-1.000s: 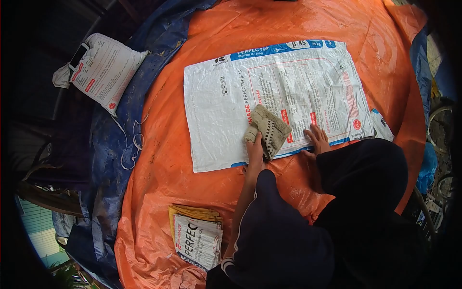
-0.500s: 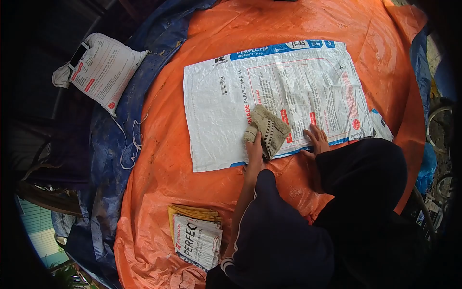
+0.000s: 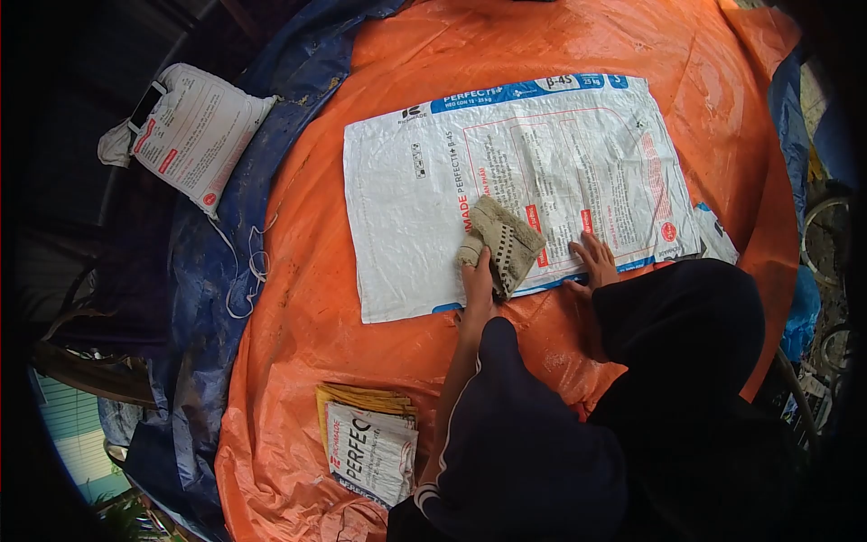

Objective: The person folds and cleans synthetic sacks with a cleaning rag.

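A flat white woven feed sack [image 3: 397, 217] with blue bands and red and black print lies spread out in front of me. My left hand [image 3: 479, 278] grips a folded beige cloth [image 3: 510, 244] with a dark checked band, which rests on the sack near its lower edge. To the right, my right hand [image 3: 594, 262] lies on the sack's near edge with its fingers spread and nothing in them. Part of the left hand's fingers is hidden by the cloth.
Orange tarpaulin [image 3: 298, 271] covers the ground, edged by blue tarpaulin [image 3: 203, 298]. A stack of folded sacks [image 3: 370, 447] sits at the lower left. At the upper left stands a filled white sack [image 3: 203, 135], with white string [image 3: 257, 266] trailing below it.
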`<act>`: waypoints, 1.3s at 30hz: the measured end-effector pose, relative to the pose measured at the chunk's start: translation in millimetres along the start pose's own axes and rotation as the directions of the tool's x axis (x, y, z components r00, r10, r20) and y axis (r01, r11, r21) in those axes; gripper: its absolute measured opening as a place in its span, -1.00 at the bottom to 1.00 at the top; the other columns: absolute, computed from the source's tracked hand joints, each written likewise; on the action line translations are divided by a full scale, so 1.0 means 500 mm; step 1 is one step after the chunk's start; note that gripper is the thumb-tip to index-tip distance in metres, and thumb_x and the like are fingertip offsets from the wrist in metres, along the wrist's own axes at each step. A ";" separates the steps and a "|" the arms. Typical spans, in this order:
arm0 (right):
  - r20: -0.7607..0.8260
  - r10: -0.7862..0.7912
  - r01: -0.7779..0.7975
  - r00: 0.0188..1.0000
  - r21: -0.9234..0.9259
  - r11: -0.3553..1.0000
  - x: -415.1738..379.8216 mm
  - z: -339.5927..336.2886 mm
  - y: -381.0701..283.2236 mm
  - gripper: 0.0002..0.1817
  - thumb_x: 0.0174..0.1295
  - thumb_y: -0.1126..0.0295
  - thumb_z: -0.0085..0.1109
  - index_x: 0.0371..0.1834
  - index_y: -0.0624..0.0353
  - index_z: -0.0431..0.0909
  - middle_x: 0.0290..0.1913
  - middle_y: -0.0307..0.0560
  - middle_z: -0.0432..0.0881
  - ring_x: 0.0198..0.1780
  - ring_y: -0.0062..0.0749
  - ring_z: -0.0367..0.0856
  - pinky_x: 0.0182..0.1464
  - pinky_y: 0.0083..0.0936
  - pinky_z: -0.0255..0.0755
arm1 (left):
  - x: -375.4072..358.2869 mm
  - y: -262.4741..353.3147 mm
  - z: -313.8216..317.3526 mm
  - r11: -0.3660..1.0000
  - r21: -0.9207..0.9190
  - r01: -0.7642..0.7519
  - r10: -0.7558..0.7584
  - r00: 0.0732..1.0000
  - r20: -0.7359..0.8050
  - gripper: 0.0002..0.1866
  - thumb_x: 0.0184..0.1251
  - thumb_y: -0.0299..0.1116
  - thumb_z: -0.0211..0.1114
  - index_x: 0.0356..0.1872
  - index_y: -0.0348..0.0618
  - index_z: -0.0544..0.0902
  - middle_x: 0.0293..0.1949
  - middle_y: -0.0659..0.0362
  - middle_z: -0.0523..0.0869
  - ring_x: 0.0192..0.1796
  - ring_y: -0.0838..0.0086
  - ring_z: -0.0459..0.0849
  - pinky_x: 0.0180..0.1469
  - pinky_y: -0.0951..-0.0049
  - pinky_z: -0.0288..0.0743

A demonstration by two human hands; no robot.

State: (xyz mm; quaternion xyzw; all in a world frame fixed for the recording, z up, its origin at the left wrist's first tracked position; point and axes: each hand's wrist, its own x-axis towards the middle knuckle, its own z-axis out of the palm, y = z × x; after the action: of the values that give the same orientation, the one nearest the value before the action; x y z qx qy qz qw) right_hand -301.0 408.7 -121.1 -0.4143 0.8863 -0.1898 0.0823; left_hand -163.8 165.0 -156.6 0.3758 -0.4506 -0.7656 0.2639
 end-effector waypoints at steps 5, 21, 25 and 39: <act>0.013 -0.012 0.013 1.000 -0.042 0.999 0.001 0.003 0.004 -0.04 -0.04 -0.14 0.43 0.48 -0.13 0.29 0.55 0.12 0.11 0.60 0.01 0.02 0.57 0.01 -0.08 | -0.001 0.002 0.000 1.000 0.012 -0.001 0.001 1.000 0.007 -0.58 0.47 -0.37 0.25 0.24 -0.38 0.51 0.14 0.10 0.65 0.11 0.43 0.62 0.15 0.44 0.46; 0.115 0.080 -0.091 0.990 0.091 0.992 0.027 -0.032 -0.010 -0.08 0.03 -0.21 0.40 0.46 -0.12 0.30 0.55 0.10 0.14 0.60 0.02 0.03 0.57 0.05 -0.10 | -0.036 0.026 -0.035 0.953 0.299 -0.044 0.036 0.999 0.031 -0.62 0.39 -0.41 0.34 0.11 -0.46 0.57 0.03 0.02 0.70 -0.01 0.39 0.67 0.03 0.40 0.53; 0.148 0.113 -0.137 0.983 0.164 0.977 0.080 -0.036 -0.009 -0.05 0.04 -0.21 0.40 0.47 -0.06 0.27 0.54 0.13 0.16 0.59 0.02 0.04 0.57 0.02 -0.08 | -0.040 0.134 0.010 0.913 0.404 -0.054 0.044 0.998 0.034 -0.62 0.40 -0.40 0.33 0.13 -0.43 0.56 0.04 0.03 0.70 -0.01 0.36 0.67 0.06 0.37 0.52; 0.136 0.181 -0.223 0.974 0.703 0.675 0.110 -0.165 -0.044 0.04 0.09 -0.21 0.39 0.52 0.14 0.17 0.50 0.22 0.21 0.57 0.04 0.10 0.56 -0.09 -0.01 | -0.055 0.499 0.180 0.605 0.626 -0.492 -0.028 0.772 0.634 -0.69 0.49 -0.28 0.26 -0.02 -0.39 0.66 -0.22 0.14 0.76 -0.21 0.58 0.65 -0.15 0.49 0.52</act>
State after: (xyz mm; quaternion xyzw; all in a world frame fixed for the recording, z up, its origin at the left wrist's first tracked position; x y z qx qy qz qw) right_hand -345.8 376.1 -36.1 -0.2544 0.7808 -0.4967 0.2810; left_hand -204.9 116.2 102.1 0.1298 -0.8354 -0.5332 0.0302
